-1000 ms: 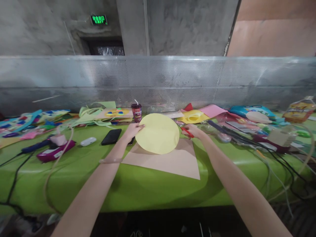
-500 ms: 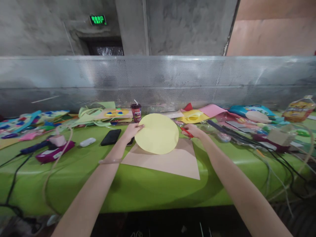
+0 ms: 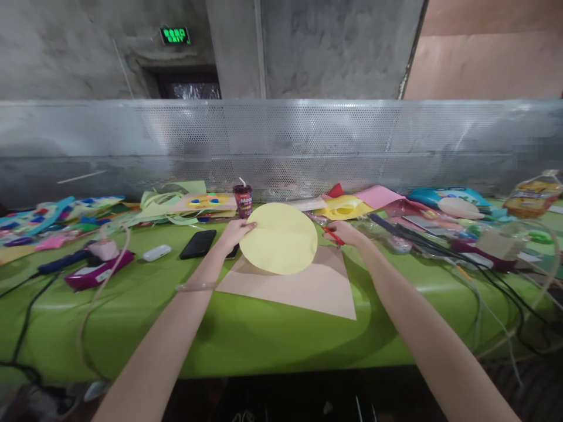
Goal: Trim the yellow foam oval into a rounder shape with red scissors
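Observation:
A round sheet of pale yellow paper (image 3: pixel 278 239) is held up by its left edge, pinched in my left hand (image 3: pixel 238 232). In my right hand (image 3: pixel 345 233) is a pair of scissors with red handles (image 3: pixel 333 235), just to the right of the yellow circle. The blades are mostly hidden, and I cannot tell whether they touch the paper. Below the circle a light pinkish-beige sheet (image 3: pixel 303 290) lies flat on the green tablecloth (image 3: pixel 255 340). A dark phone-like object (image 3: pixel 233 252) shows partly beside my left wrist.
Behind my left hand stands a purple drink cup (image 3: pixel 243 202) with a straw. A black phone (image 3: pixel 197 244) and a white case (image 3: pixel 157 252) lie left. Purple power strips (image 3: pixel 99 272) with cables sit at both sides. Coloured paper (image 3: pixel 345 206) and an oil bottle (image 3: pixel 533 194) are at the back.
The yellow circle has shifted very slightly to the left at its right edge. Both hands keep their holds, almost unmoved.

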`<state>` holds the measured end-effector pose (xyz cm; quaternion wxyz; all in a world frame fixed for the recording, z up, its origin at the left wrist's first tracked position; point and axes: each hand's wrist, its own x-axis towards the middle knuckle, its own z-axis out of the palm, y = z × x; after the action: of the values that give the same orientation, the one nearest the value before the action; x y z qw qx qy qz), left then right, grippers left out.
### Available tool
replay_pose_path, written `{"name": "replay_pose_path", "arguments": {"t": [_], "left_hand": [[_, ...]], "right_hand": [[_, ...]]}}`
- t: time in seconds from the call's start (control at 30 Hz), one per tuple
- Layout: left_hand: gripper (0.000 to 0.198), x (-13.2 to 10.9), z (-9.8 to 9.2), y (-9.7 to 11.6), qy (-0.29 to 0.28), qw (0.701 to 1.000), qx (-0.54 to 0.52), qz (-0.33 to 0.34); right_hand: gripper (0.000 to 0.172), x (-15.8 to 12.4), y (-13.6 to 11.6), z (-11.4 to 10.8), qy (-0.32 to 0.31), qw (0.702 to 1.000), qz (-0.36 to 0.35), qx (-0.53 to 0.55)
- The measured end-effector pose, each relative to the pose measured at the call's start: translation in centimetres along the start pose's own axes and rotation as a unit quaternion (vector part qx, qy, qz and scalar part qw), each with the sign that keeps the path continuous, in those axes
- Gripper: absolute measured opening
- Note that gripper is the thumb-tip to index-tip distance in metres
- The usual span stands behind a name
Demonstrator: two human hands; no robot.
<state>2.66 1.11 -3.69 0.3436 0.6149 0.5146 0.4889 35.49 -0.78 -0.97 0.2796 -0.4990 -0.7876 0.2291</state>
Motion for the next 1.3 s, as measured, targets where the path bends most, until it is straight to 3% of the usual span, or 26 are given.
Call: {"name": "replay_pose_path", "arguments": {"t": [0.2,0.33,0.47,0.57,0.7,0.87,0.97,1.07,1.3], "left_hand": [[0.036,-0.3,0.1,0.3,-0.015,0.999,-0.019,-0.024],[0.04,-0.8,0.3,0.7,-0.109,0.993,-0.017,-0.044],[0.038,-2.0,0.8,1.9,-0.212,0.975,-0.02,-0.07],[0.033,-2.8,1.3,2.8,-0.255,0.964,-0.028,-0.073],[0.03,-3.1,1.9,3.2,-0.293,0.954,0.001,-0.055],[0.039,-2.7,2.1,2.8,-0.263,0.962,-0.045,-0.061],[0.049,-2.1,1.9,2.2,-0.195,0.971,-0.124,-0.053],[0.047,-1.2,1.6,1.3,-0.112,0.984,-0.134,-0.028],[0.041,-0.1,0.8,0.2,0.023,0.99,-0.132,0.034]], "right_hand": [[0.024,0.2,0.4,0.1,0.009,0.999,0.022,0.03],[0.028,0.4,0.7,0.1,-0.005,0.997,0.013,0.077],[0.024,0.2,-0.9,0.6,0.002,0.992,-0.006,0.129],[0.023,0.1,-2.5,1.4,0.006,0.987,-0.037,0.154],[0.025,0.3,-3.2,2.8,-0.035,0.987,-0.063,0.144],[0.019,0.7,-2.6,3.7,-0.035,0.988,-0.083,0.127],[0.021,1.1,-2.4,3.7,0.046,0.978,-0.082,0.184],[0.024,1.4,-2.3,3.4,0.111,0.964,-0.07,0.23],[0.016,1.0,-1.4,2.7,0.08,0.978,-0.04,0.187]]}}
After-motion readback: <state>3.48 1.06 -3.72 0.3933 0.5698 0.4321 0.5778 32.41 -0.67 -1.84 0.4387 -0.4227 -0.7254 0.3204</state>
